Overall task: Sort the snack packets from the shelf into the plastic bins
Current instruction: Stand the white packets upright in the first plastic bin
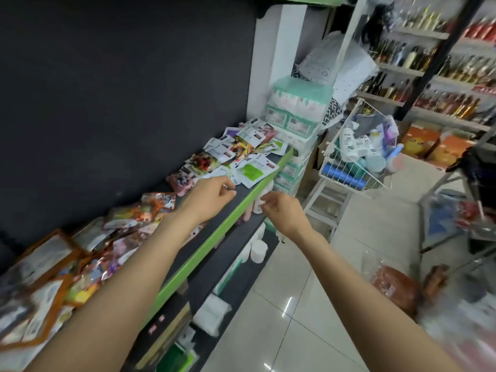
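Many snack packets lie along a dark shelf with a green front edge (214, 232). A heap of white, green and purple packets (241, 154) sits at the far end; orange and pink packets (139, 213) lie nearer me. My left hand (212, 194) hovers over the shelf just short of the white-and-green packet (252, 171), fingers loosely curled, holding nothing. My right hand (281, 210) is off the shelf's front edge, fingers loosely curled, nothing visibly in it. No plastic bin is clearly in view.
A white wire basket (354, 167) of bottles stands to the right on a stand. Stacked tissue packs (298, 108) fill the shelf's far end. Lower shelves hold white rolls (259, 251). Bottle shelves (429, 71) line the back right. Tiled floor (295, 304) lies below.
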The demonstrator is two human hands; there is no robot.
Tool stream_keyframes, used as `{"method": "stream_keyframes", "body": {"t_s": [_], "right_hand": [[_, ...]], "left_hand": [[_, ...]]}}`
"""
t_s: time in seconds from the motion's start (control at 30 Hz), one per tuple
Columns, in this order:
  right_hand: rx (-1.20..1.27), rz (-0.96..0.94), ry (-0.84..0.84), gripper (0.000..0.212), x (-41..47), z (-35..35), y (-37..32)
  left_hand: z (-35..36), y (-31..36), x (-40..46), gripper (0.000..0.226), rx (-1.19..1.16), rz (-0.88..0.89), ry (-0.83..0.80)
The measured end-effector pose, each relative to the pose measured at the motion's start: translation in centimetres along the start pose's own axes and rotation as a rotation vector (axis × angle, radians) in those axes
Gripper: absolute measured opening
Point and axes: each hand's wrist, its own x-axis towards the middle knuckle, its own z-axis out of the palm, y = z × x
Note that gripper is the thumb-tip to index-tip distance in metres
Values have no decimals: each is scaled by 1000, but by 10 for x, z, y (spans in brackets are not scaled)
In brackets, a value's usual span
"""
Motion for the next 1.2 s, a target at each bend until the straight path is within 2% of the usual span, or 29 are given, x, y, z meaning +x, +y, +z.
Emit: {"method": "stream_keyframes", "body": {"t_s": [0.27, 0.63, 0.87, 1.07, 1.13, 1.2], "right_hand": [[-27, -77, -36, 30, 150, -33, 66], [-109, -248, -171, 30, 357, -86, 131], [-77, -323, -173, 24, 447, -74, 138], [-54, -303, -171, 19, 498, -46, 141], [-60, -293, -164, 22, 514, -38, 146], [-82, -269, -200, 37, 527, -32, 154]], "left_hand": [[33, 7, 143, 19, 4, -66, 51], [74, 27, 320, 21, -7, -255, 155], [83, 4, 387, 25, 21, -346, 196], [96, -39, 439, 30, -2, -387, 105], [102, -51, 452, 45, 31, -415, 30], [107, -57, 461, 72, 51, -418, -60]]}}
